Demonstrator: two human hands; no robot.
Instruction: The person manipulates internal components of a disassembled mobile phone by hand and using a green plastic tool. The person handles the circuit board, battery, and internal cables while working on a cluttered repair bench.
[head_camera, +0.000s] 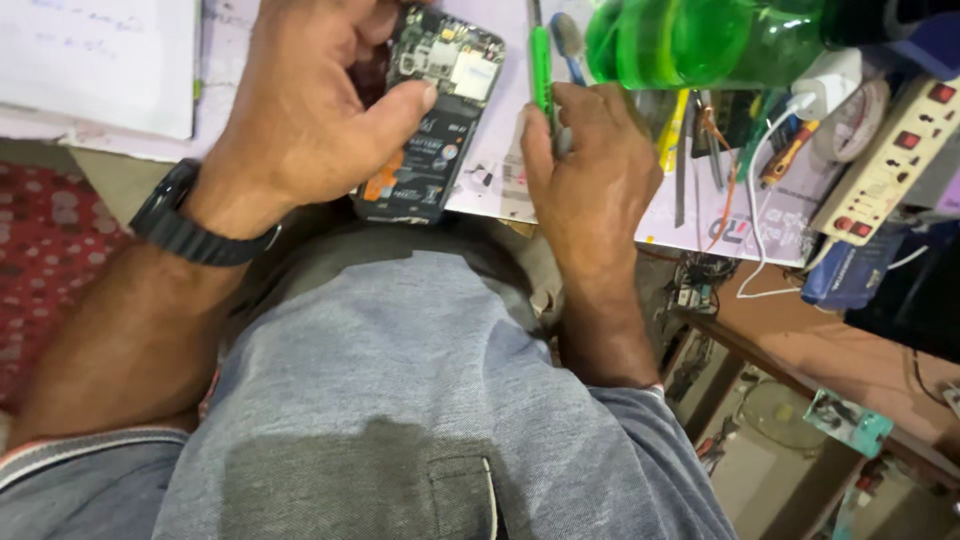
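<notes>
While the person leans over the bench edge, the left hand (300, 110) grips an opened phone (430, 115), back cover off, w/ circuit board & dark battery showing. Thumb presses across the battery from the left; the other fingers curl round the phone's top & far side, so that hand is clamped on it. Phone sits tilted, lower end at the table's near edge, just above the grey shirt (400, 400). A black wristwatch (195, 225) sits on the left wrist.

Right hand (590, 165) is just beside the phone, to its right, fingers closed together round a slim green tool (541, 70) that sticks up away from the body; its tip is out of view at the top edge. A toothbrush w/ blue handle (568, 40) lies near that tool.

Further right: green plastic bottle (700, 40) lying on its side, loose hand tools & tweezers (690, 160), a white charger w/ cable (830, 85), and a white power strip w/ red switches (890, 150). White paper sheet (95, 60) lies at top left; red patterned cloth (45, 260) below it. Benchtop is covered w/ a printed paper mat (500, 170).
</notes>
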